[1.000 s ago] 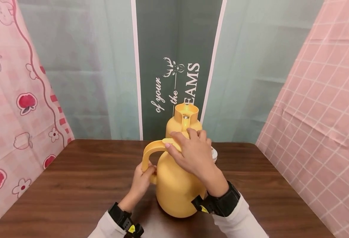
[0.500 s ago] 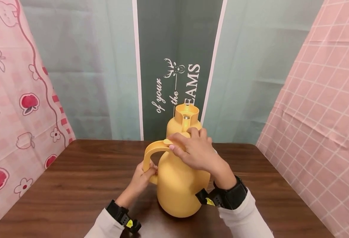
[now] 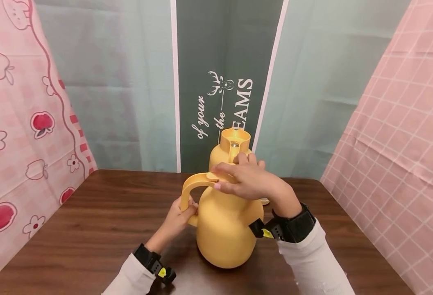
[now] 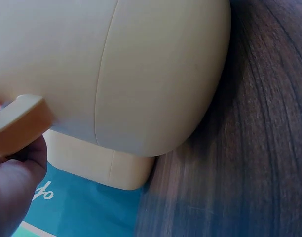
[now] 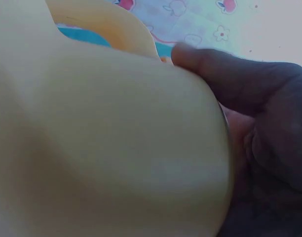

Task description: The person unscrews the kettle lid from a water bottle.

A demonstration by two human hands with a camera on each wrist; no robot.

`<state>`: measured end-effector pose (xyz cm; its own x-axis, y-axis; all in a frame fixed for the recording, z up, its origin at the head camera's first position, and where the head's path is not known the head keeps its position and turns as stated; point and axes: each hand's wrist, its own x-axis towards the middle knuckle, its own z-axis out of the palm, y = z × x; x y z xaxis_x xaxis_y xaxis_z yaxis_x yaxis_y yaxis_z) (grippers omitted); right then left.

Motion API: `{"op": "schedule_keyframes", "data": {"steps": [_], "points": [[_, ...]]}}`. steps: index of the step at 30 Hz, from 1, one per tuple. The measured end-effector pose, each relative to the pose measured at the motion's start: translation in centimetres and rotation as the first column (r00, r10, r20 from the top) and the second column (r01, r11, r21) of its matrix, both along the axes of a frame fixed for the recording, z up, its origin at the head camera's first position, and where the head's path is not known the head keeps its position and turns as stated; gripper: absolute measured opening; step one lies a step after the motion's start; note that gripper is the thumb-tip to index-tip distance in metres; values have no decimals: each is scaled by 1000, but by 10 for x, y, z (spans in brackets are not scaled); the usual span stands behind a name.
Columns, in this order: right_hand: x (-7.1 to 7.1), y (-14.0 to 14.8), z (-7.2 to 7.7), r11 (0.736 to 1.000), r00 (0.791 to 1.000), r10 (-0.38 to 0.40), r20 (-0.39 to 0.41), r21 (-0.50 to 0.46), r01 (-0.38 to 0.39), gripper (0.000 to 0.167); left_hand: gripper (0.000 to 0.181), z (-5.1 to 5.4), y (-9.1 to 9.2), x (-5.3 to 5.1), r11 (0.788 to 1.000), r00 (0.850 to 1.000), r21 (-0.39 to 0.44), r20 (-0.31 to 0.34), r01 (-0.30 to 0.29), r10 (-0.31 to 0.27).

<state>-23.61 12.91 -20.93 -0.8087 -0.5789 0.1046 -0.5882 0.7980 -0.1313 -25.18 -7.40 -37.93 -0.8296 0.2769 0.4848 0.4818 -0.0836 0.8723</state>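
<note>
Left hand [image 3: 177, 217] low, right hand [image 3: 251, 180] high: from where I stand, the person has the front jug [image 3: 226, 229] held at two places as it stands upright on the bench [image 3: 109, 213]. The left wraps its fingers and thumb round the lower stretch of the handle [image 3: 194, 180], likely because a grip down there checks the body from turning or sliding. The right cups the jug's top, thumb along the handle side and fingers bent over the far side, a hold that seems suited to working the top while the base stays planted. How hard either one squeezes I cannot tell. Just behind stands a second, similar rear jug [image 3: 218, 157], its mouth uncovered, perhaps set back to leave both arms room. Some white object [image 3: 265, 201] peeks out beyond the right side, too hidden to name.
</note>
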Motion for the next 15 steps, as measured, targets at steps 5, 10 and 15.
{"op": "schedule_keyframes", "data": {"steps": [5, 10, 15], "points": [[-1, 7, 1, 998, 998, 59, 38, -19, -58, 41, 15, 1, 2, 0, 1000, 1000, 7, 22, -10, 10], [-2, 14, 0, 988, 988, 149, 49, -49, -147, 41, 16, 1, 3, -1, 999, 998, 16, 64, -28, 27], [0, 20, -7, 969, 975, 221, 1, -116, -219, 37, 14, 1, 4, 0, 999, 996, 27, 83, -33, 30]]}}
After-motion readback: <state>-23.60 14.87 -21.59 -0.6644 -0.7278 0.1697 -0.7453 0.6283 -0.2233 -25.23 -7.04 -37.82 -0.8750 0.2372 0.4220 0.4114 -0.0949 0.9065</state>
